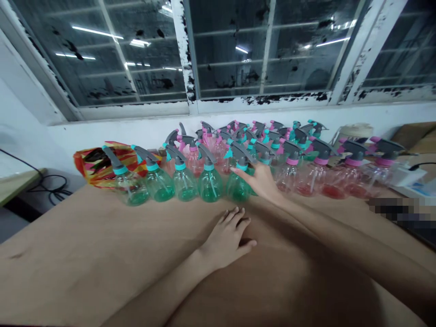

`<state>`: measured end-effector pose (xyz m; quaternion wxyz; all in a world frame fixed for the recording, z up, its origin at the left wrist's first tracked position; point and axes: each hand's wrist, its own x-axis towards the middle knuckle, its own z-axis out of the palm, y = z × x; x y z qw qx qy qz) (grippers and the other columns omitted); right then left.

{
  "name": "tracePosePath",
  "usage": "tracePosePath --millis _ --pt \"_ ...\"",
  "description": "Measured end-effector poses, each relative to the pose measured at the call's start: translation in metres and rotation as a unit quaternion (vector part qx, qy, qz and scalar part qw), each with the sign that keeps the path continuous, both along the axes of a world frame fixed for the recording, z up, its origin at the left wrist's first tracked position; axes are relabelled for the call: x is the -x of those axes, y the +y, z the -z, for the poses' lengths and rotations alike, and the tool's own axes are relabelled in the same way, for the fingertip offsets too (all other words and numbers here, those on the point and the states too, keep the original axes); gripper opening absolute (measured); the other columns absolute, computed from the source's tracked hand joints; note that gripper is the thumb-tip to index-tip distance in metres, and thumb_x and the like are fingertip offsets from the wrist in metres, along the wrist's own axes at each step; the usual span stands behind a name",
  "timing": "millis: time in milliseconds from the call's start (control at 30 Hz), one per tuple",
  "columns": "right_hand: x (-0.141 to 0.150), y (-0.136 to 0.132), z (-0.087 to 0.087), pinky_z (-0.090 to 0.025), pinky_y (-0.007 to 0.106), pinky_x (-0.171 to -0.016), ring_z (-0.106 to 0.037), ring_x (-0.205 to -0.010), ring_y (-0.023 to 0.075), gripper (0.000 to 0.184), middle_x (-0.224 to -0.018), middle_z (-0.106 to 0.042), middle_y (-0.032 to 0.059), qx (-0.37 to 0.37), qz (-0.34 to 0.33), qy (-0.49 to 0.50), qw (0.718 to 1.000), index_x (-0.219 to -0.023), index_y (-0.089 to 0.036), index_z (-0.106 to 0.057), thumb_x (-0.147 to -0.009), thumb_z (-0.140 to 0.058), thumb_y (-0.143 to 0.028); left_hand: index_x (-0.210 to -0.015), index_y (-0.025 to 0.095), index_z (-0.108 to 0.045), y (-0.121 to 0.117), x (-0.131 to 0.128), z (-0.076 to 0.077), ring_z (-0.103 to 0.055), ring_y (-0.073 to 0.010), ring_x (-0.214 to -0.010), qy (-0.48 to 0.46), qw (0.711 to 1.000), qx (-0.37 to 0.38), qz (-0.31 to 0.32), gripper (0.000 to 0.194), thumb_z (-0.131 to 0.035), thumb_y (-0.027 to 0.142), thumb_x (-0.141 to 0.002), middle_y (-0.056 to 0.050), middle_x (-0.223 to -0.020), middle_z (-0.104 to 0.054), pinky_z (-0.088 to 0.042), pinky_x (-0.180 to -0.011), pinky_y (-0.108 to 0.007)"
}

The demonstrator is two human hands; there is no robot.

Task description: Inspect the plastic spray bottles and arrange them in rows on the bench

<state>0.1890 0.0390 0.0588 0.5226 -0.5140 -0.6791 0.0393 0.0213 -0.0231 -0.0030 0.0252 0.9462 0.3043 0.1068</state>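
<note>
My left hand (226,238) lies palm down on the brown tabletop with its fingers spread, holding nothing. At the front row, my right hand (264,181) is at the neck of a green-tinted spray bottle (237,187) with a turquoise collar and grey trigger head. Its thumb stretches across the front of the neck, and the other fingers are partly hidden behind the head. To the left, several similar green bottles (210,184) stand upright in line. Right of my hand, clear bottles with pink collars and reddish bases (316,179) continue the row.
Behind the front row stand many more pink and turquoise spray bottles (235,131). A red and yellow plastic bag (91,168) lies at the left end. A white container (356,131) and a cardboard box (417,136) are at the back right, below barred windows (272,50).
</note>
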Motion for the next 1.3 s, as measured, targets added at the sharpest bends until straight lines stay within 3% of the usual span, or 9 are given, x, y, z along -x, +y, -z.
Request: tracePosePath --millis 400,733,900,1100,1200,1300 --pt "0.005 0.036 0.015 -0.045 0.033 -0.07 -0.063 -0.078 0.025 0.045 -0.086 -0.071 0.0108 0.055 0.015 0.015 0.998 -0.093 -0.013 -0.066 -0.081 -0.053 -0.055 -0.13 0.012 -0.048 0.0 0.001 -0.004 -0.03 -0.0281 -0.135 0.01 1.0 0.015 0.0 0.052 -0.055 0.045 -0.09 -0.013 -0.144 -0.04 -0.025 -0.11 -0.046" --pt "0.01 0.038 0.019 -0.045 0.038 -0.086 -0.063 -0.102 0.0285 0.048 -0.107 -0.069 0.0157 0.026 0.008 0.061 0.998 -0.112 -0.012 -0.06 -0.081 -0.058 -0.049 -0.13 0.012 -0.048 0.0 0.0 -0.007 -0.031 -0.0286 -0.135 0.025 1.0 0.016 0.001 0.052 -0.054 0.045 -0.09 -0.014 -0.144 -0.04 -0.027 -0.11 -0.046" --pt "-0.004 0.019 0.014 -0.044 0.039 -0.096 -0.057 -0.116 0.0256 0.052 -0.125 -0.061 0.0148 0.018 -0.005 0.089 0.996 -0.123 -0.015 -0.054 -0.082 -0.06 -0.047 -0.131 0.013 -0.047 0.002 0.001 -0.005 -0.031 -0.0286 -0.135 0.028 1.0 0.011 -0.001 0.052 -0.054 0.045 -0.091 -0.013 -0.144 -0.04 -0.027 -0.109 -0.047" --pt "-0.039 -0.028 0.014 -0.053 0.033 -0.082 -0.069 -0.091 0.0188 0.02 -0.097 -0.073 0.0032 0.039 -0.028 0.069 0.996 -0.097 -0.022 -0.064 -0.085 -0.059 -0.038 -0.131 0.013 -0.047 0.002 0.001 -0.005 -0.032 -0.028 -0.135 0.024 1.0 0.018 -0.005 0.051 -0.052 0.045 -0.091 -0.013 -0.144 -0.04 -0.027 -0.11 -0.047" --pt "-0.059 -0.038 0.012 -0.054 0.033 -0.074 -0.07 -0.079 0.0187 0.019 -0.086 -0.073 0.0023 0.058 0.013 0.052 0.997 -0.09 -0.022 -0.065 -0.085 -0.057 -0.038 -0.131 0.014 -0.047 0.003 0.001 -0.004 -0.031 -0.0279 -0.135 0.014 1.0 0.022 -0.007 0.05 -0.052 0.044 -0.091 -0.012 -0.144 -0.04 -0.027 -0.11 -0.046" --pt "-0.074 -0.032 0.01 -0.054 0.035 -0.071 -0.069 -0.073 0.0206 0.025 -0.087 -0.073 0.0051 0.079 0.074 0.028 0.994 -0.093 -0.02 -0.065 -0.084 -0.057 -0.042 -0.131 0.015 -0.047 0.004 0.002 -0.002 -0.031 -0.028 -0.135 0.011 1.0 0.02 -0.008 0.05 -0.052 0.044 -0.091 -0.012 -0.144 -0.04 -0.027 -0.109 -0.047"
